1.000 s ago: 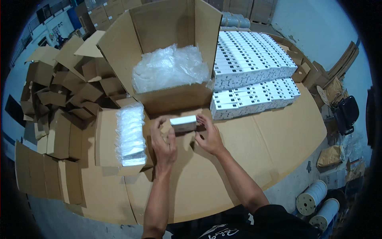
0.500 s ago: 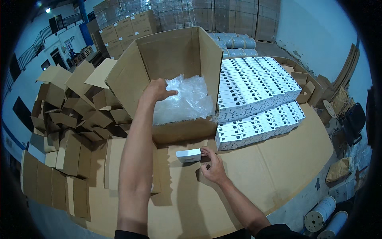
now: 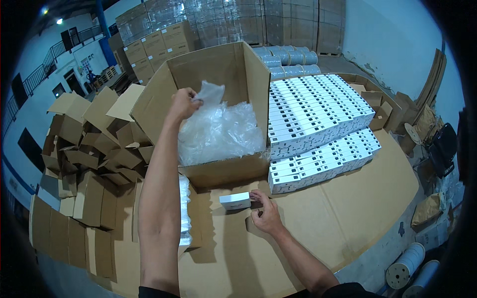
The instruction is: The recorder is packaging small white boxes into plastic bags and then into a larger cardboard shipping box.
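While the left hand (image 3: pixel 185 103) pinches one clear bag (image 3: pixel 208 93) by its top edge above the heap of bags (image 3: pixel 218 131) in the open carton (image 3: pixel 218 79), the right hand (image 3: pixel 266 216) rests on the surface (image 3: pixel 348 218), fingertips touching the small white box (image 3: pixel 235 200) without closing on it. Lifting the bag straight up looks best, so that its neighbours slip off. Steadying the box squarely would likely keep it from sliding towards the stacked white boxes (image 3: pixel 318 129).

A clear plastic bag (image 3: pixel 208 93) is being lifted from the crumpled heap in the open cardboard carton (image 3: pixel 248 74), while a small white box (image 3: pixel 235 200) is being steadied flat on the cardboard-covered table.
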Motion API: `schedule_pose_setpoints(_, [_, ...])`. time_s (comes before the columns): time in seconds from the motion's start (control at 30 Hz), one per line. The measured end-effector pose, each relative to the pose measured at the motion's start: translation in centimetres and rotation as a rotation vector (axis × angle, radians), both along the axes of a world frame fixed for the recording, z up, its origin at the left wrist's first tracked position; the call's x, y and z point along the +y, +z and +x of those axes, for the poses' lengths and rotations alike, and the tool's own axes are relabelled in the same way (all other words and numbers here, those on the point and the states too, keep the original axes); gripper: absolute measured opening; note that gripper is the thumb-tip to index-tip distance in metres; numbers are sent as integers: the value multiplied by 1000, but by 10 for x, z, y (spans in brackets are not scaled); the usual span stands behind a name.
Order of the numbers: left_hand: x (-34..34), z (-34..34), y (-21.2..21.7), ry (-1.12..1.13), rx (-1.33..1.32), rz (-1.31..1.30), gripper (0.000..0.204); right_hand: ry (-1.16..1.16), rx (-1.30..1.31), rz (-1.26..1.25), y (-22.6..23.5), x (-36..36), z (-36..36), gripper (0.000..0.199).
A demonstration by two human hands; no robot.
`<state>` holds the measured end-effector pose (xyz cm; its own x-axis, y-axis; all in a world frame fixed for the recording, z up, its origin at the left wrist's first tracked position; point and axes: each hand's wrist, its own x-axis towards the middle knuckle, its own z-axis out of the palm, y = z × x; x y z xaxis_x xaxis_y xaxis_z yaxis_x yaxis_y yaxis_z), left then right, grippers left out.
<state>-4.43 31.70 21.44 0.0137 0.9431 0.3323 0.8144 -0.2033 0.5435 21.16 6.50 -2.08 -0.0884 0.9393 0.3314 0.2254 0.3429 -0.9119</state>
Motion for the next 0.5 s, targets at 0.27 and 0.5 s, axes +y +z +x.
schedule_pose_setpoints(0.27, [-124,46,2,-249,-689,97,16,-23,11,8,-12,5,5,61])
schedule_pose_setpoints(0.5, [-271,72,-105,-147,-847,-52,35,-108,128,62,-15,-1,5,57])
